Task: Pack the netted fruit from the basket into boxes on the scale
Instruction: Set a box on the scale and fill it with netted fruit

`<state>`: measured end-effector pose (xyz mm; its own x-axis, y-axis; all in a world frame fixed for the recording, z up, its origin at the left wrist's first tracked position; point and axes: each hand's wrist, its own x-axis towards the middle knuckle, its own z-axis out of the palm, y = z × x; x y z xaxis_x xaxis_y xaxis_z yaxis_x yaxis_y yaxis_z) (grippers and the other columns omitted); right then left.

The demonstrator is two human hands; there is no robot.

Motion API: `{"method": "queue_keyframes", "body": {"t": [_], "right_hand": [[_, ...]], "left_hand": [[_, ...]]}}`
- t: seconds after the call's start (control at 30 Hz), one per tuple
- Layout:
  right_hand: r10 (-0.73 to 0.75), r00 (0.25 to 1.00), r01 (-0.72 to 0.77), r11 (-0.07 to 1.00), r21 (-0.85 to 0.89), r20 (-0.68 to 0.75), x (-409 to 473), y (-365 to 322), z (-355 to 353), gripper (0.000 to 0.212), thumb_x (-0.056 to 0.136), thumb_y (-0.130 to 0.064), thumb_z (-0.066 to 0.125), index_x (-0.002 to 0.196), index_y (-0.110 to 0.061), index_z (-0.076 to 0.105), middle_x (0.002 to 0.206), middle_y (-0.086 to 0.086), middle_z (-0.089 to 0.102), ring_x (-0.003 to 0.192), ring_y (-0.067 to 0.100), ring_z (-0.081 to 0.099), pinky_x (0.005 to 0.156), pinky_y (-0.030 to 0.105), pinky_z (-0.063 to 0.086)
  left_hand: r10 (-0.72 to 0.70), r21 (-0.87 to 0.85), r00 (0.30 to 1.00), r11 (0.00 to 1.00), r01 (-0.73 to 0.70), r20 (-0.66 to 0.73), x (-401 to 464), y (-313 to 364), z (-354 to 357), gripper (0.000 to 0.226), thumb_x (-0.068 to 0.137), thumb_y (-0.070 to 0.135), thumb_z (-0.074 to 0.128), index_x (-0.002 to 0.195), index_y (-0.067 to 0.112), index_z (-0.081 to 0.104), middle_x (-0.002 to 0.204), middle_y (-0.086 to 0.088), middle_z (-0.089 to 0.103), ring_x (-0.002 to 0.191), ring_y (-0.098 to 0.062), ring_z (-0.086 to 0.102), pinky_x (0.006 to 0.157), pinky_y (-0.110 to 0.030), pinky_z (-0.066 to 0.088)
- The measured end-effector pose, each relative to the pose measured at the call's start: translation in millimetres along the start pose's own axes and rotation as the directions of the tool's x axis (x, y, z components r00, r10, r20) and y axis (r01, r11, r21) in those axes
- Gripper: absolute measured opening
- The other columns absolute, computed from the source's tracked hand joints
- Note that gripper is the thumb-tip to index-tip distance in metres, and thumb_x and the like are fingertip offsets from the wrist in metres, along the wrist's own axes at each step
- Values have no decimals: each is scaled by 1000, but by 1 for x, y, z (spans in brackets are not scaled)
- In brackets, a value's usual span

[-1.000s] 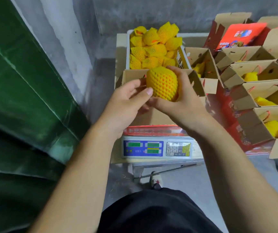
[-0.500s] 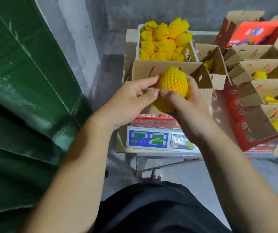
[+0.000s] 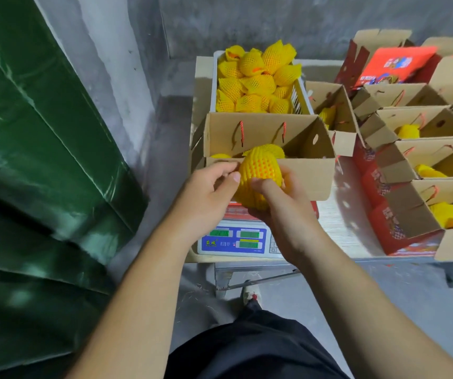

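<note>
Both hands, left hand (image 3: 209,192) and right hand (image 3: 285,214), curl round the round yellow foam-netted fruit (image 3: 258,176), probably tidying its net; the open brown cardboard box (image 3: 310,173) waits just behind.

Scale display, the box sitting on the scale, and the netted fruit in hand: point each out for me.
scale display (image 3: 233,237), head view, blue front panel with the green readouts.
box on the scale (image 3: 313,176), head view, bare near cardboard wall.
netted fruit in hand (image 3: 259,168), head view, upper netted surface.
</note>
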<state>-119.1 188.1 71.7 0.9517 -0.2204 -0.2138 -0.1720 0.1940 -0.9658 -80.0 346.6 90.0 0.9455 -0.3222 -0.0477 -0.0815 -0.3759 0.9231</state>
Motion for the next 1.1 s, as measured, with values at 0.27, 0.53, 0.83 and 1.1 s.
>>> {"method": "queue_keyframes", "body": {"t": [0.27,0.53,0.83,1.1], "right_hand": [[-181,976,123,918,-378,-122,69,-68,-38,101,91,-42,73,165,-27,6,164,4,36,144,25,45,118,50,41],[-314,947,274,696,-664,62,17,-11,-16,56,97,-25,65,149,-26,46,147,-6,51,129,7,48,110,32,42],[-266,911,409,675,-615,313,4,-14,3,43,103,-26,59,145,-32,52,141,-15,56,121,5,60,100,29,54],[-271,906,418,689,-592,324,13,-12,-2,42,103,-19,60,144,-26,55,134,-12,60,114,8,64,98,34,57]], "left_hand": [[-33,-61,997,998,29,-66,1,-3,-3,26,107,41,56,131,46,62,124,33,63,114,7,61,78,-10,46],[-25,-128,995,992,13,-97,0,-9,-9,22,103,32,59,110,51,67,116,23,71,102,1,69,79,-16,50],[4,-124,992,992,-20,-125,-1,-18,-11,22,97,35,61,111,48,71,111,21,75,104,0,70,99,-30,54],[-2,-139,989,990,-19,-149,7,-15,-6,25,97,32,61,117,42,73,113,22,75,108,3,69,101,-30,53]]}}
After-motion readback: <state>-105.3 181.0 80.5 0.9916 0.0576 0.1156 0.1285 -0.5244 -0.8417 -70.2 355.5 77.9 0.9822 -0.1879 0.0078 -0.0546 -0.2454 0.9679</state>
